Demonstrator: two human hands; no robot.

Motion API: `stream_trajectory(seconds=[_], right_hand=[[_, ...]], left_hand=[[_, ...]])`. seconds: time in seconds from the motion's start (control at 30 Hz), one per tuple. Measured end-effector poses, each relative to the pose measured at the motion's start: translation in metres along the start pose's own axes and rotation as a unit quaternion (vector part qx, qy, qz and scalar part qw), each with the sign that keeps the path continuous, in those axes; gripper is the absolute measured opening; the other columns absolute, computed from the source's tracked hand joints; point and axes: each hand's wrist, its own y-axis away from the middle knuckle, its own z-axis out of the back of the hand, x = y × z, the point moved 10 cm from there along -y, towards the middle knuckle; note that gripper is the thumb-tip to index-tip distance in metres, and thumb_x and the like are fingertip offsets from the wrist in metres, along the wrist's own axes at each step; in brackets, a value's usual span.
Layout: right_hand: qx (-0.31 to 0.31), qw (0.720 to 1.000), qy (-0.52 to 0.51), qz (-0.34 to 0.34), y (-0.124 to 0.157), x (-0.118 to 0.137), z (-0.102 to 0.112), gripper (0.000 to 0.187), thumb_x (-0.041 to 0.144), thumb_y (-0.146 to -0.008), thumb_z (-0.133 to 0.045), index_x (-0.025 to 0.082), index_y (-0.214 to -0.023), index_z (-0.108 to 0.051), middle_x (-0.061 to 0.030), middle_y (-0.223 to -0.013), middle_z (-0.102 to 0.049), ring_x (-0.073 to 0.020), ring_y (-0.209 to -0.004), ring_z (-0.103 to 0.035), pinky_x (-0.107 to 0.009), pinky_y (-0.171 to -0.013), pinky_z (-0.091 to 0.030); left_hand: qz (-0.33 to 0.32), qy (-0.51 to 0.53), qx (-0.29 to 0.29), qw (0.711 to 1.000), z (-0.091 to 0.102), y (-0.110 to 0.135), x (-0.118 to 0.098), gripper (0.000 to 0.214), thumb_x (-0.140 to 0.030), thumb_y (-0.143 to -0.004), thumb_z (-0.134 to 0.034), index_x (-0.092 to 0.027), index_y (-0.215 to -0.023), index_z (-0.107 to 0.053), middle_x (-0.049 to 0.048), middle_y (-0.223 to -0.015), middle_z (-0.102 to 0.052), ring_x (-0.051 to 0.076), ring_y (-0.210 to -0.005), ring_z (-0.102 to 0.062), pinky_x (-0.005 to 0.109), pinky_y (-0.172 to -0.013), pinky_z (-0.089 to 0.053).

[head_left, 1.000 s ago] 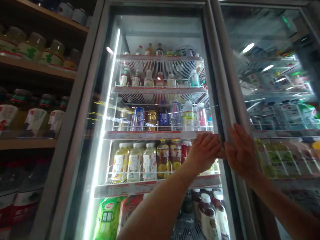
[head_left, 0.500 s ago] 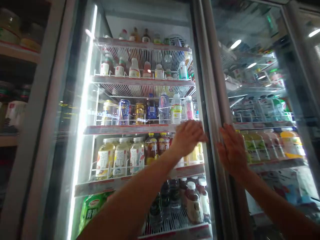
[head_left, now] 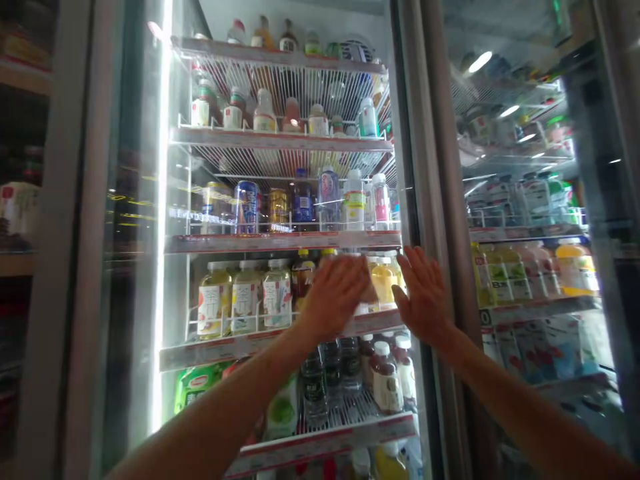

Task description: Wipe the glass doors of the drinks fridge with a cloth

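Note:
My left hand (head_left: 334, 297) lies flat at the glass door (head_left: 135, 267) of a lit drinks cooler, in front of the shelf of bottled drinks. Past its fingertips a small brownish piece of cloth (head_left: 371, 288) sticks out, blurred, seemingly pinned under the fingers. My right hand (head_left: 424, 293) is open with fingers spread, at the right edge of this door by the metal frame (head_left: 443, 167). Behind the glass near both hands are yellow drink bottles (head_left: 384, 283). Dark bottles with white caps (head_left: 387, 380) stand one shelf lower.
Wire shelves (head_left: 285, 140) with cans and bottles fill the cooler. A bright light strip (head_left: 163, 220) runs down its left side. Another glass-fronted cooler with orange drink bottles (head_left: 575, 267) is to the right. Dim shelves with jars (head_left: 17, 217) are at the left.
My left hand has moved left and down across the glass, with the brownish piece. My right hand has shifted left from the frame towards the door's edge. The view has tilted down slightly.

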Motion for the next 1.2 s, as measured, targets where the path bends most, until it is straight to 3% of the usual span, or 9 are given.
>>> stream_trajectory(seconds=[0.1, 0.3, 0.47, 0.6, 0.67, 0.83, 1.0, 1.07, 1.2], right_hand=[[0.01, 1.0, -0.007, 0.01, 0.004, 0.003, -0.004, 0.058, 0.029, -0.09, -0.036, 0.02, -0.144, -0.016, -0.0128, -0.145, -0.032, -0.0249, -0.137, -0.021, -0.051, -0.107, -0.024], [-0.01, 1.0, -0.024, -0.005, 0.008, 0.005, -0.002, 0.058, 0.03, -0.091, -0.036, 0.022, -0.144, -0.017, -0.0123, -0.146, -0.032, -0.0259, -0.137, -0.024, -0.052, -0.107, -0.024], [0.027, 0.998, -0.047, 0.02, 0.017, 0.02, -0.01, 0.059, 0.029, -0.091, -0.036, 0.024, -0.145, -0.013, -0.0096, -0.147, -0.031, -0.0244, -0.137, -0.022, -0.05, -0.108, -0.023], [0.023, 0.998, -0.05, 0.012, 0.018, 0.026, -0.014, 0.059, 0.029, -0.09, -0.038, 0.024, -0.145, -0.015, -0.0102, -0.147, -0.029, -0.0247, -0.137, -0.022, -0.05, -0.108, -0.022], [0.024, 0.998, -0.061, 0.023, 0.016, 0.037, -0.017, 0.059, 0.028, -0.09, -0.038, 0.024, -0.145, -0.015, -0.0103, -0.147, -0.029, -0.025, -0.137, -0.021, -0.05, -0.108, -0.022], [0.023, 0.994, -0.089, 0.067, 0.011, 0.061, -0.023, 0.06, 0.026, -0.09, -0.038, 0.022, -0.145, -0.014, -0.0098, -0.148, -0.028, -0.0249, -0.138, -0.02, -0.049, -0.109, -0.022], [-0.002, 0.996, -0.088, 0.03, 0.003, 0.056, -0.025, 0.059, 0.028, -0.089, -0.04, 0.024, -0.144, -0.019, -0.0098, -0.148, -0.028, -0.0261, -0.137, -0.022, -0.05, -0.108, -0.022], [0.002, 0.994, -0.1, 0.044, 0.004, 0.068, -0.028, 0.059, 0.027, -0.089, -0.04, 0.024, -0.144, -0.019, -0.0096, -0.148, -0.028, -0.0262, -0.137, -0.023, -0.051, -0.108, -0.023], [0.014, 0.988, -0.128, 0.091, 0.009, 0.091, -0.032, 0.058, 0.027, -0.09, -0.037, 0.024, -0.144, -0.018, -0.0092, -0.148, -0.028, -0.0262, -0.137, -0.023, -0.052, -0.108, -0.023]], left_hand=[[-0.133, 0.021, 0.037, 0.99, -0.008, 0.027, -0.038, 0.044, -0.033, -0.088, -0.04, -0.022, -0.131, -0.041, 0.0019, -0.146, -0.034, 0.023, -0.135, -0.027, 0.042, -0.112, -0.02], [0.078, -0.017, -0.026, 0.996, 0.006, 0.015, 0.018, 0.047, -0.031, -0.086, -0.046, -0.02, -0.13, -0.04, 0.0077, -0.147, -0.032, 0.029, -0.136, -0.023, 0.049, -0.11, -0.022], [-0.141, 0.023, 0.038, 0.989, -0.005, 0.036, -0.026, 0.043, -0.031, -0.088, -0.042, -0.023, -0.13, -0.041, 0.0019, -0.146, -0.033, 0.022, -0.136, -0.024, 0.041, -0.113, -0.018], [0.081, -0.026, -0.024, 0.996, 0.018, 0.031, 0.051, 0.045, -0.031, -0.087, -0.044, -0.02, -0.131, -0.04, 0.0069, -0.147, -0.031, 0.027, -0.138, -0.021, 0.047, -0.112, -0.019], [0.123, -0.042, -0.036, 0.991, 0.024, 0.036, 0.062, 0.046, -0.03, -0.086, -0.045, -0.019, -0.13, -0.041, 0.0086, -0.147, -0.031, 0.029, -0.137, -0.02, 0.049, -0.111, -0.019], [-0.077, -0.008, 0.021, 0.997, 0.014, 0.064, 0.015, 0.042, -0.033, -0.087, -0.043, -0.024, -0.128, -0.045, 0.0015, -0.143, -0.038, 0.023, -0.136, -0.025, 0.042, -0.112, -0.022], [0.251, -0.075, -0.107, 0.959, 0.049, 0.074, 0.099, 0.045, -0.028, -0.087, -0.041, -0.016, -0.131, -0.041, 0.0109, -0.145, -0.034, 0.028, -0.139, -0.016, 0.05, -0.11, -0.021], [0.214, -0.066, -0.097, 0.97, 0.041, 0.069, 0.074, 0.043, -0.029, -0.087, -0.041, -0.016, -0.128, -0.044, 0.0103, -0.145, -0.034, 0.028, -0.139, -0.014, 0.05, -0.111, -0.02], [-0.008, -0.018, -0.006, 1.0, 0.008, 0.069, -0.003, 0.04, -0.034, -0.087, -0.041, -0.022, -0.125, -0.048, 0.0025, -0.144, -0.037, 0.023, -0.138, -0.02, 0.041, -0.113, -0.021]])
